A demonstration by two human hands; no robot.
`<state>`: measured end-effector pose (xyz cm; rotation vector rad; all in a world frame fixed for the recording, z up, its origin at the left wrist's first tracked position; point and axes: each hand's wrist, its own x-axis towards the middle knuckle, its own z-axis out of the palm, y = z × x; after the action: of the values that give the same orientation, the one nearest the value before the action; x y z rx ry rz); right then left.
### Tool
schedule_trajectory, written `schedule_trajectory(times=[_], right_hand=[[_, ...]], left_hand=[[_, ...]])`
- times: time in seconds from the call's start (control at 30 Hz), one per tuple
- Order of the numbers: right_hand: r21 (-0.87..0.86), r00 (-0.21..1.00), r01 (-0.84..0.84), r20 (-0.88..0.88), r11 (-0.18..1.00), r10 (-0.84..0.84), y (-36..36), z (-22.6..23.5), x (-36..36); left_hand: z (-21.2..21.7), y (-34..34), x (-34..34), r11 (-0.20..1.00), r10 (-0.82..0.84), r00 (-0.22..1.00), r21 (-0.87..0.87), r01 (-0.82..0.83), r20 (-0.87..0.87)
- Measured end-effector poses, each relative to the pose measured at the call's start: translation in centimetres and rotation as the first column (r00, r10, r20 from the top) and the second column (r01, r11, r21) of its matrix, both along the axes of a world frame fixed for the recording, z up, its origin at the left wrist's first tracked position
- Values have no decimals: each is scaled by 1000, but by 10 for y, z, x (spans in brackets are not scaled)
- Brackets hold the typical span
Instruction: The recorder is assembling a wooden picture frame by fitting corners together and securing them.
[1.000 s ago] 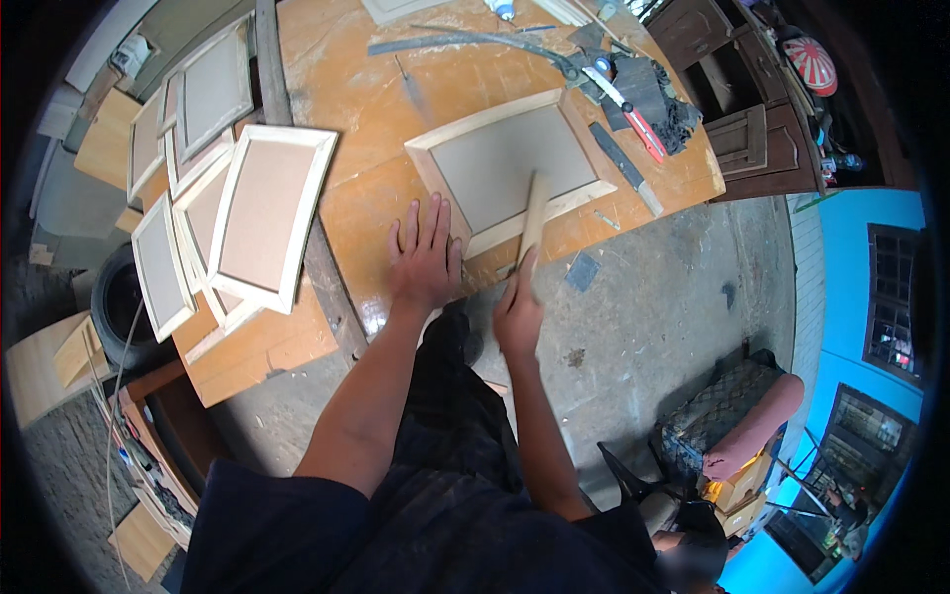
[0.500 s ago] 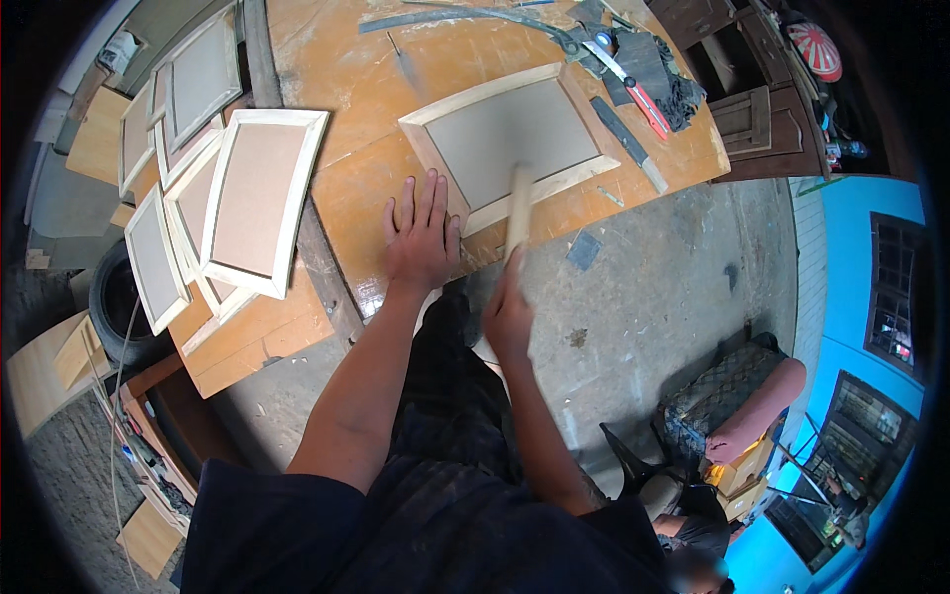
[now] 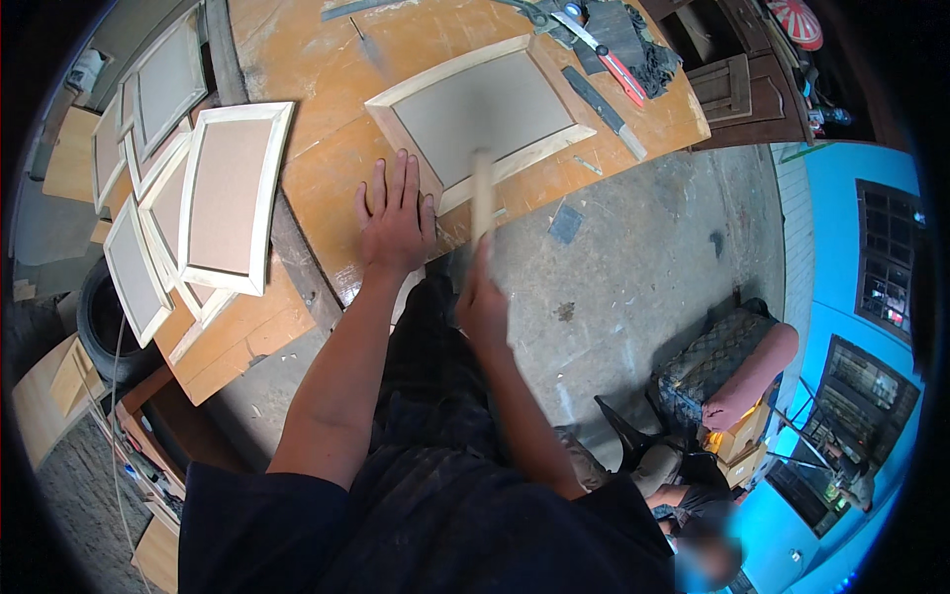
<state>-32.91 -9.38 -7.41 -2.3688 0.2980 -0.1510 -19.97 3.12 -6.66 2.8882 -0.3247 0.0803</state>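
My left hand lies flat, fingers spread, on the orange workbench just left of a framed wooden panel with a grey centre. My right hand grips the lower end of a pale wooden stick. The stick points up over the near edge of the panel frame and is motion-blurred. My right hand sits below the bench edge, in front of my body.
Several similar framed panels are stacked on a lower board at the left. Hand tools and a dark cloth lie at the bench's far right. A concrete floor, a cushioned seat and a seated person lie to the right.
My right hand has pulled down and back from the bench edge, drawing the stick toward me. The left hand stays flat beside the panel.
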Motion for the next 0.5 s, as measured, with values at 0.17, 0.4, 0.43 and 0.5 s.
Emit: schedule_trajectory(times=[0.17,0.4,0.43,0.5], right_hand=[[-54,996,-50,-76,997,46,-3,1,-7],[-109,983,177,61,978,-171,-62,7,88],[-91,990,129,65,987,-123,-46,3,65],[-59,995,88,-48,994,-91,-12,-4,10]], left_hand=[[-3,-1,1,999,-20,1000,27,20,-6],[-3,0,2,1000,-28,999,11,28,34],[-4,2,1,999,-20,1000,29,19,24],[-3,2,1,999,0,1000,48,0,11]])
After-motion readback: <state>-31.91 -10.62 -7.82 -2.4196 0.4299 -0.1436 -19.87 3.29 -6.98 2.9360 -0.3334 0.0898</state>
